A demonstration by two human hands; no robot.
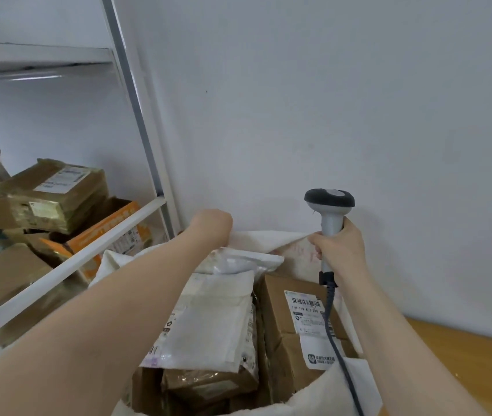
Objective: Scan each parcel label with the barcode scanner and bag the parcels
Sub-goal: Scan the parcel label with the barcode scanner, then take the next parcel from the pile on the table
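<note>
The left hand (213, 225) has its fingers curled over the far rim of the open white bag (268, 238). The right hand (340, 250) has its fingers clamped on the handle of the upright scanner (330, 205), just above that rim. In the bag lie a white mailer (214, 319) and a labelled cardboard box (280, 313). More boxes sit on the shelf (67, 265) to the left.

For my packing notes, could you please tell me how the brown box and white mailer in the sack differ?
The brown box is cardboard; the white mailer is a flat pouch. The box shows a barcode label; the mailer shows only a label strip at its left edge. Both sit inside the white sack.
</note>
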